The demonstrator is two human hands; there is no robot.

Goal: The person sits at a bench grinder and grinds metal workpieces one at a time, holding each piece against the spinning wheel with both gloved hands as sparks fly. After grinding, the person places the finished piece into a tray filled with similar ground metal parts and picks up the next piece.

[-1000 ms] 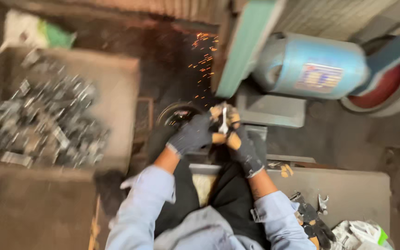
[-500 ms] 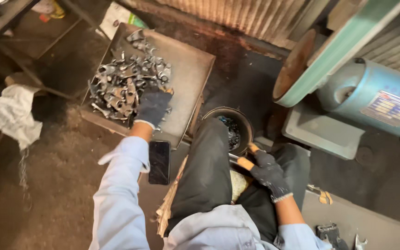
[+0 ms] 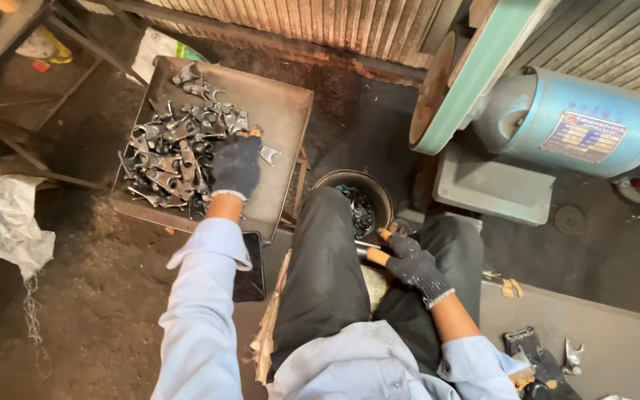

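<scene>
My left hand, in a dark glove with orange fingertips, reaches into a flat metal tray at the upper left. It rests palm down on a heap of small grey forked metal parts, fingers curled onto them. One loose part lies just right of the glove. My right hand, gloved the same way, lies on my lap with its fingertips pointing left toward a round dark bucket of dark pieces. A bit of grey metal shows by those fingertips; whether the hand holds it is unclear.
A belt grinder with a green guard and blue motor stands at the upper right on a grey base. A dark phone lies by my left thigh. A white bag lies left. Tools sit lower right.
A second ago both hands held a piece at the grinder with sparks flying. Since then my left hand went to the tray of parts and my right hand dropped to my lap.
</scene>
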